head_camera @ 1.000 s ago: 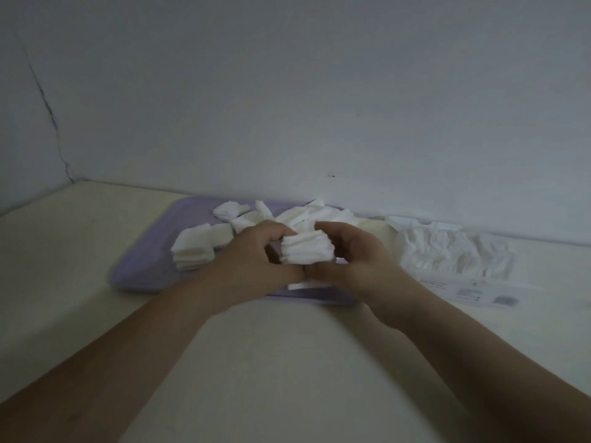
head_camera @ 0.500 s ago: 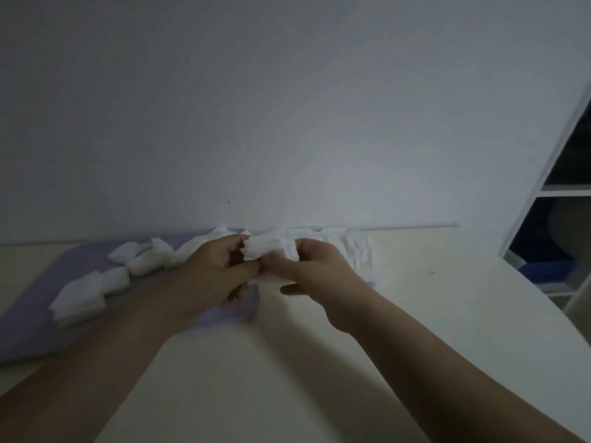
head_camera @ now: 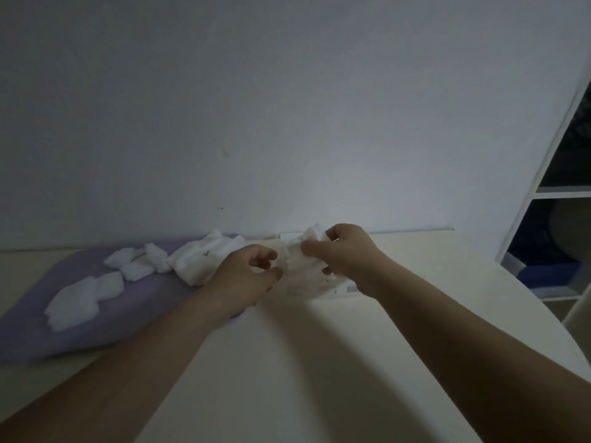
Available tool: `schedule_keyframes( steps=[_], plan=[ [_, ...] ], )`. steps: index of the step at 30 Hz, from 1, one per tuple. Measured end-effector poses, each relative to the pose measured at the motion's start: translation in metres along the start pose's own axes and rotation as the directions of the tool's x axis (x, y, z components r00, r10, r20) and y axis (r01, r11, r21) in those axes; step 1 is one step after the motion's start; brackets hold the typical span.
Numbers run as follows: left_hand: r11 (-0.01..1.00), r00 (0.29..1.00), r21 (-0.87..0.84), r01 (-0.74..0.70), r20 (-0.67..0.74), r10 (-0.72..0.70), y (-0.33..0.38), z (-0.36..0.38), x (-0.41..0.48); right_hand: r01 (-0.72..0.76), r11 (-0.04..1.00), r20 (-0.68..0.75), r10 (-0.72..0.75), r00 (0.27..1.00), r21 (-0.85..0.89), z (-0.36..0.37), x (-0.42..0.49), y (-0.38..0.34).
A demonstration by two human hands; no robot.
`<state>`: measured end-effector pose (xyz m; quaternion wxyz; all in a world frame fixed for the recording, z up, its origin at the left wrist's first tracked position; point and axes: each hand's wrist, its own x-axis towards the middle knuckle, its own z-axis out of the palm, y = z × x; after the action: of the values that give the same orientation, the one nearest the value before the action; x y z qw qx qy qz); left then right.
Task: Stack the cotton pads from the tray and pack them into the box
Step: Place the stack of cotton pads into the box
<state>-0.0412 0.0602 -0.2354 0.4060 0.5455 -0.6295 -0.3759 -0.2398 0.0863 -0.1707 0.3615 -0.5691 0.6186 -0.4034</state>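
Over the box: my right hand clamped on a stack of cotton pads, held just above it.
Left hand: mine, fingers curled at the box's left edge; blurry, can't tell if it grips anything.
Tray: purple, left of my hands; loose pads piled on it, small stack nearer me.
Table: cream; box lies flat on it.
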Motion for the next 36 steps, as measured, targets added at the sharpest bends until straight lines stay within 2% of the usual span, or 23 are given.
schedule_keyframes(
  steps=[3, 9, 12, 15, 19, 22, 25, 26, 30, 33, 36],
  plan=[
    [0.999, 1.0, -0.032, -0.014, -0.02, 0.013, -0.001, 0.002, -0.003, -0.094, 0.991, 0.068, 0.101, 0.993, -0.098, 0.004, 0.013, -0.007],
    [0.996, 0.999, -0.077, 0.044, -0.005, -0.044, -0.007, -0.003, 0.002, -0.227, 0.906, 0.074, 0.27, 0.96, -0.357, 0.014, 0.03, -0.025],
    [0.994, 0.996, -0.062, 0.085, 0.015, -0.084, -0.008, -0.006, 0.003, -0.146, 0.822, 0.064, 0.216, 0.974, -0.55, 0.022, 0.032, -0.036],
    [0.993, 0.995, -0.059, 0.103, 0.026, -0.101, -0.008, -0.009, 0.004, -0.055, 0.677, 0.071, 0.157, 0.985, -0.734, 0.033, 0.031, -0.042],
    [0.993, 0.994, -0.048, 0.107, 0.04, -0.105, -0.006, -0.012, 0.001, -0.065, 0.574, 0.094, 0.242, 0.966, -0.816, 0.047, 0.027, -0.043],
    [0.991, 0.993, -0.067, 0.112, 0.039, -0.11, -0.004, -0.011, 0.0, -0.066, 0.595, 0.108, 0.252, 0.962, -0.801, 0.046, 0.019, -0.049],
    [0.992, 0.994, -0.067, 0.111, 0.034, -0.109, -0.006, -0.011, 0.001, -0.121, 0.723, 0.092, 0.247, 0.965, -0.68, 0.041, 0.028, -0.045],
    [0.991, 0.993, -0.072, 0.115, 0.038, -0.113, -0.006, -0.011, 0.001, -0.122, 0.737, 0.091, 0.243, 0.966, -0.665, 0.041, 0.03, -0.042],
    [0.995, 0.996, -0.064, 0.081, 0.034, -0.079, -0.007, -0.01, -0.001, -0.098, 0.766, 0.069, 0.183, 0.981, -0.636, 0.049, 0.035, -0.029],
    [0.997, 0.999, -0.067, 0.033, 0.018, -0.032, -0.01, -0.008, -0.001, -0.05, 0.798, 0.017, 0.075, 0.997, -0.601, 0.058, 0.035, -0.021],
    [0.998, 1.0, -0.068, 0.006, 0.016, -0.005, -0.009, -0.007, -0.003, 0.008, 0.783, 0.043, 0.025, 0.999, -0.623, 0.057, 0.035, -0.018]
  ],
)
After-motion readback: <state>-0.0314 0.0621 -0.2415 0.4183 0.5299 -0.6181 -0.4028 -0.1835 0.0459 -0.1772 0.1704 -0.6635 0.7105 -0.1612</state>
